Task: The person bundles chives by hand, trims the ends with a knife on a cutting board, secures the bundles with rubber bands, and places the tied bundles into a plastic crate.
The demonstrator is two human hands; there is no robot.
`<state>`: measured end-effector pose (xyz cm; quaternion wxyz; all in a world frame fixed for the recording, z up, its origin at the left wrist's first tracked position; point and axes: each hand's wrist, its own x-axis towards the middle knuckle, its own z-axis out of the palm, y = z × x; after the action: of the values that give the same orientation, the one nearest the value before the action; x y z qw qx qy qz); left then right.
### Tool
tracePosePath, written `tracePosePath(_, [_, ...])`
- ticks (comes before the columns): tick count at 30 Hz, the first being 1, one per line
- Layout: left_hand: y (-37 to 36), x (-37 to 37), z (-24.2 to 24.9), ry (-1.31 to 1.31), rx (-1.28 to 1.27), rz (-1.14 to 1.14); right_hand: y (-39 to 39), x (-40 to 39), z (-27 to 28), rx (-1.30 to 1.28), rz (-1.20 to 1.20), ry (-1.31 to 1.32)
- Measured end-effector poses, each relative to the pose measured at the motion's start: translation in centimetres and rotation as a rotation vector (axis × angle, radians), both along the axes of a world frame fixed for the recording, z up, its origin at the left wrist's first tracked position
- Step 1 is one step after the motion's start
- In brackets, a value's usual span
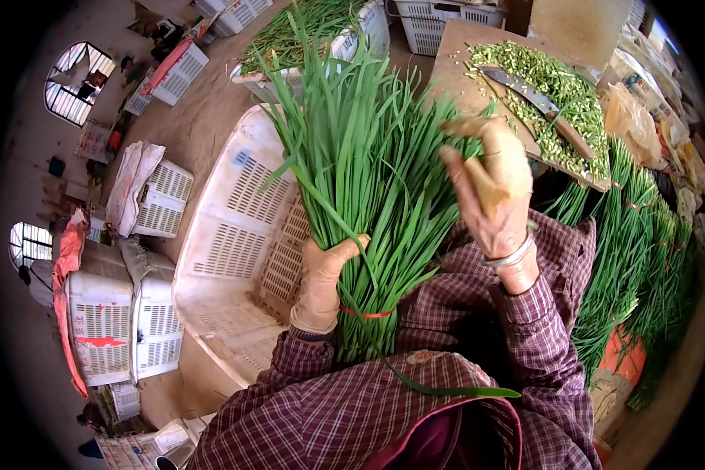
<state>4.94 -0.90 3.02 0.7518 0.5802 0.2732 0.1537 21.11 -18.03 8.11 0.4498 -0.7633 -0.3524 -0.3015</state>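
Gripping firmly, the left hand (327, 276) is closed around the bundle of long green leaves (376, 188), just above its red band (366, 313), and the leaves fan out upright over the person's lap! Over on the right side, the right hand (495, 188) is up at the leaf edge, half-curled and slightly blurred; whether it pinches any leaves, I cannot tell. Right beside the bundle, there's a white slatted crate (231, 211). Beyond the right hand, a knife (536, 102) lies across chopped green pieces (517, 63) on the bench (456, 70), and more banded bundles (615, 251) are heaped alongside!
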Motion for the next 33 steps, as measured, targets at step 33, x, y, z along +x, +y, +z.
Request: tracePosePath(33, [-0.2,0.4,-0.8,-0.019,-0.024,-0.009,1.9,-6.0,-5.4,-0.213,0.274,0.234])
